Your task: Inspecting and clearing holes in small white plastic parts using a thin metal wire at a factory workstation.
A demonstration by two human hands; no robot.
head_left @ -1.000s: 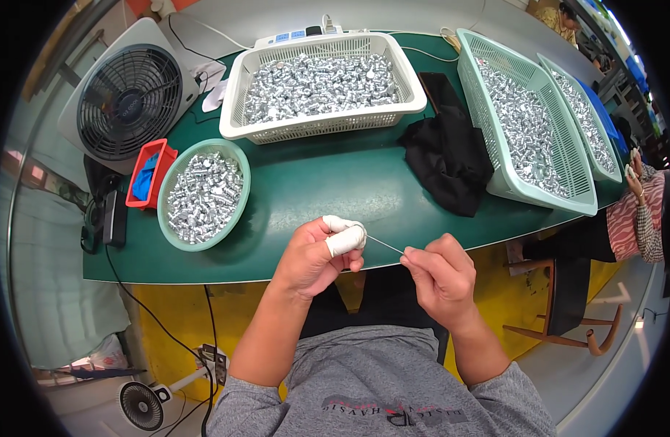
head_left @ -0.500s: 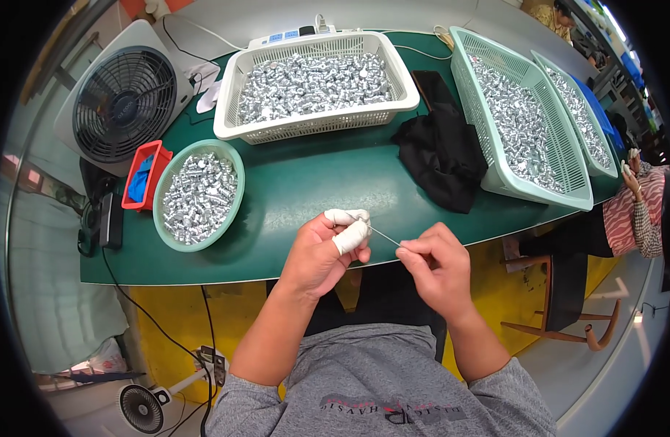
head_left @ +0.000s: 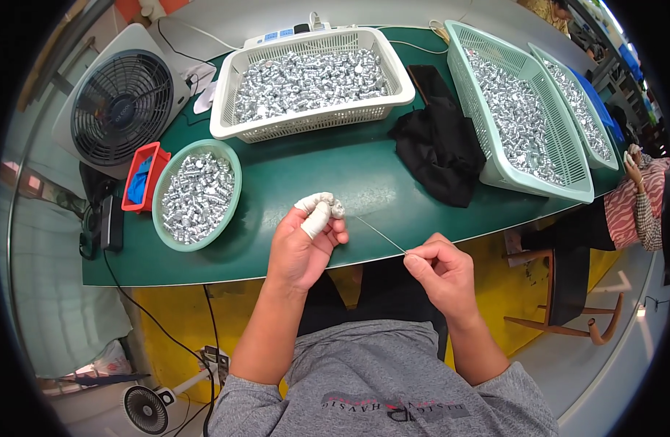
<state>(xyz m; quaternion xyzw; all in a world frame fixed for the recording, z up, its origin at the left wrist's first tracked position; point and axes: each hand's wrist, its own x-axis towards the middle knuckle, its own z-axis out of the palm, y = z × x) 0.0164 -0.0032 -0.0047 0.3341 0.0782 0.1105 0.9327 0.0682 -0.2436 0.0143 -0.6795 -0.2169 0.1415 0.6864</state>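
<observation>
My left hand (head_left: pixel 303 244), with white wraps on its thumb and forefinger, pinches a small silver metal part (head_left: pixel 338 210) at its fingertips. My right hand (head_left: pixel 445 275) is closed on one end of a thin metal rod (head_left: pixel 381 234). The rod's free tip points up and left toward the silver part, with a gap between them. Both hands are over the near edge of the green table (head_left: pixel 298 171). Left of them, a round pale green bowl (head_left: pixel 236 191) holds many similar silver parts.
A white basket (head_left: pixel 313 125) of silver parts stands at the back. Two pale green baskets (head_left: pixel 510 171) are at the right, beside a black cloth (head_left: pixel 440 156). A red bin (head_left: pixel 154 175) and a box fan (head_left: pixel 122 102) are at the left. Another person (head_left: pixel 633 204) sits far right.
My left hand has moved left and slightly up with the silver part. The rod, which reached the part before, now stands apart from it. The right hand has shifted only slightly.
</observation>
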